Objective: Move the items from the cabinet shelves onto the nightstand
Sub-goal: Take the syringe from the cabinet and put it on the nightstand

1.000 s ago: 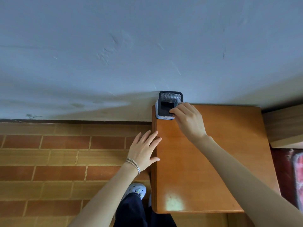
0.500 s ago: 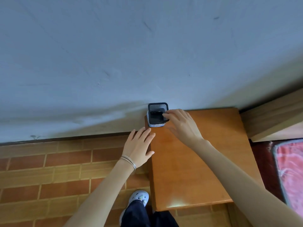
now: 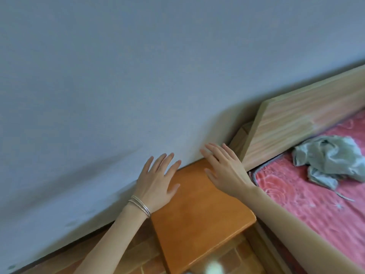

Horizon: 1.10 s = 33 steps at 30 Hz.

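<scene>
Beside the nightstand (image 3: pixel 197 224), headboard (image 3: pixel 296 123), pink bedspread (image 3: pixel 292 196), crumpled cloth (image 3: pixel 331 163)

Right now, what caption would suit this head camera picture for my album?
Open left hand and right hand spread over a wooden nightstand beside a pink bed.

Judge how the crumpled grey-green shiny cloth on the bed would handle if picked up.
The crumpled grey-green shiny cloth is probably floppy, given its loose folds. It looks thin, so it is likely light, and its sheen suggests it may slip through fingers.

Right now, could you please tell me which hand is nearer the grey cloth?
Right. The right hand is left of the grey cloth; the left hand is farther left.
</scene>
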Motion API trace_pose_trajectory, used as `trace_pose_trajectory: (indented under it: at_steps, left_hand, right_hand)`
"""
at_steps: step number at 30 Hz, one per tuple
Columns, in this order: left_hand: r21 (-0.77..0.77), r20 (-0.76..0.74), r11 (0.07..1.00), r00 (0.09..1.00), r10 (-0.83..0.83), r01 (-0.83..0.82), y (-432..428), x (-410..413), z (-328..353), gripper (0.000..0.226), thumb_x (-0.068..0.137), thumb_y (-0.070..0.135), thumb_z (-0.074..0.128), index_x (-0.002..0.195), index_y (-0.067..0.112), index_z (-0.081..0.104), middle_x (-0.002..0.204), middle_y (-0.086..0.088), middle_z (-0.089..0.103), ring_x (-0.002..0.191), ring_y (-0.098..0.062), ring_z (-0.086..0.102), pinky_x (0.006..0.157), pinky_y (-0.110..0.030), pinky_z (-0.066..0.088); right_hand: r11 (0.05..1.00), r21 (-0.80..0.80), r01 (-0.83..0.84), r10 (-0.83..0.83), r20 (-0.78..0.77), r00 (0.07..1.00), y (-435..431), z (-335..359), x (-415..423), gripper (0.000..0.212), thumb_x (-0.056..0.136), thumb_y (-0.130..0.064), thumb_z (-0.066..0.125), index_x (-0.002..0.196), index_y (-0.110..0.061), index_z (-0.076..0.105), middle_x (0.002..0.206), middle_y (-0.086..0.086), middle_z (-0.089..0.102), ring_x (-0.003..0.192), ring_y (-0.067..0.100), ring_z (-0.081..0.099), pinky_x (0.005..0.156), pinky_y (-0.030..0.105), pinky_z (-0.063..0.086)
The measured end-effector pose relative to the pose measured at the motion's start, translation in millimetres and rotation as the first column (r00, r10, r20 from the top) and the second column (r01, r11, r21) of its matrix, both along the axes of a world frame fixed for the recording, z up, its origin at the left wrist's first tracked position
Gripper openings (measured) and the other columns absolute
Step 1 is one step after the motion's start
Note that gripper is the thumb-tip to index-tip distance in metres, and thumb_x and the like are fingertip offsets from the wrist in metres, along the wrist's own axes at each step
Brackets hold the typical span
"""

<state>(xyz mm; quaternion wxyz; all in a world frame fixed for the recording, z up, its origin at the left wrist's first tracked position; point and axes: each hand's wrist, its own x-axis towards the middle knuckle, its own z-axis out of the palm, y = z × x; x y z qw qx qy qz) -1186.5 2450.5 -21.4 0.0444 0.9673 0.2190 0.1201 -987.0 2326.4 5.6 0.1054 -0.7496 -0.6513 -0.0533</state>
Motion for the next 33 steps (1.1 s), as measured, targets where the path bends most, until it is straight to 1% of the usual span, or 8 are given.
trace_pose_trajectory:
  at_steps: [6,10,13,15,19,21,26,33]
  left_hand:
    - [0.076,0.085,0.953,0.951,-0.298,0.292,-31.9,66.6,74.6,0.058,0.084,0.05,0.041,0.131,0.018,0.054,0.136,-0.012,0.051,0.125,-0.031,0.048,0.101,-0.055,0.039]
    - [0.099,0.09,0.839,0.835,-0.543,0.535,-65.8,105.0,103.6,0.06,0.084,0.05,0.04,0.133,0.017,0.051,0.138,-0.012,0.049,0.129,-0.029,0.041,0.104,-0.053,0.034]
    - [0.112,0.079,0.701,0.697,-0.713,0.704,-101.0,122.6,114.8,0.062,0.083,0.05,0.041,0.136,0.018,0.045,0.14,-0.011,0.047,0.131,-0.029,0.039,0.106,-0.051,0.029]
    - [0.114,0.053,0.6,0.598,-0.8,0.792,-127.8,128.1,118.0,0.062,0.084,0.05,0.04,0.138,0.019,0.045,0.142,-0.008,0.046,0.132,-0.028,0.039,0.104,-0.053,0.032]
    - [0.086,0.002,0.412,0.414,-0.91,0.907,-180.5,129.8,118.6,0.062,0.085,0.051,0.038,0.136,0.018,0.049,0.141,-0.009,0.047,0.131,-0.029,0.041,0.1,-0.055,0.037]
    - [0.071,-0.015,0.314,0.316,-0.949,0.947,-208.2,126.7,116.0,0.061,0.086,0.051,0.038,0.136,0.018,0.049,0.14,-0.008,0.048,0.132,-0.029,0.04,0.102,-0.056,0.036]
    - [0.039,-0.024,0.038,0.039,-0.999,0.999,-282.4,102.9,114.2,0.06,0.085,0.052,0.038,0.134,0.02,0.051,0.137,-0.006,0.052,0.13,-0.027,0.043,0.102,-0.054,0.037]
    - [0.082,-0.012,-0.313,-0.313,-0.95,0.946,-391.4,48.4,125.6,0.06,0.084,0.053,0.039,0.133,0.022,0.053,0.134,-0.004,0.055,0.127,-0.026,0.047,0.108,-0.046,0.021]
  right_hand:
    - [0.966,0.042,0.255,-0.257,0.052,0.965,-88.4,68.9,14.4,0.053,0.09,-0.033,0.046,0.139,-0.013,0.042,0.144,0.008,0.042,0.136,0.023,0.033,0.112,0.047,0.028]
    - [0.871,0.07,0.487,-0.491,0.053,0.87,-155.1,86.5,-7.2,0.057,0.087,-0.027,0.06,0.139,-0.013,0.042,0.144,0.01,0.041,0.135,0.025,0.035,0.11,0.049,0.031]
    - [0.763,0.061,0.643,-0.646,0.043,0.762,-207.0,85.5,-39.0,0.062,0.086,-0.025,0.063,0.141,-0.013,0.038,0.146,0.011,0.039,0.136,0.026,0.035,0.11,0.049,0.03]
    - [0.67,0.025,0.742,-0.742,0.043,0.669,-239.2,81.5,-66.0,0.062,0.086,-0.026,0.062,0.142,-0.013,0.037,0.147,0.011,0.037,0.137,0.026,0.033,0.111,0.048,0.03]
    - [0.47,-0.096,0.877,-0.875,0.084,0.478,-294.2,74.2,-127.0,0.058,0.09,-0.037,0.04,0.143,-0.016,0.032,0.148,0.008,0.036,0.138,0.023,0.031,0.111,0.045,0.026]
    - [0.375,-0.149,0.915,-0.914,0.103,0.392,-319.4,71.6,-158.6,0.058,0.091,-0.04,0.037,0.144,-0.017,0.032,0.148,0.007,0.036,0.138,0.022,0.03,0.11,0.044,0.023]
    - [0.145,-0.174,0.974,-0.98,0.112,0.166,-365.7,78.8,-236.2,0.057,0.09,-0.041,0.04,0.142,-0.017,0.036,0.144,0.006,0.043,0.135,0.022,0.036,0.108,0.044,0.026]
    - [-0.182,-0.166,0.969,-0.978,0.134,-0.161,-420.6,105.6,-348.4,0.057,0.092,-0.044,0.037,0.143,-0.019,0.035,0.144,0.005,0.043,0.135,0.02,0.036,0.111,0.042,0.03]
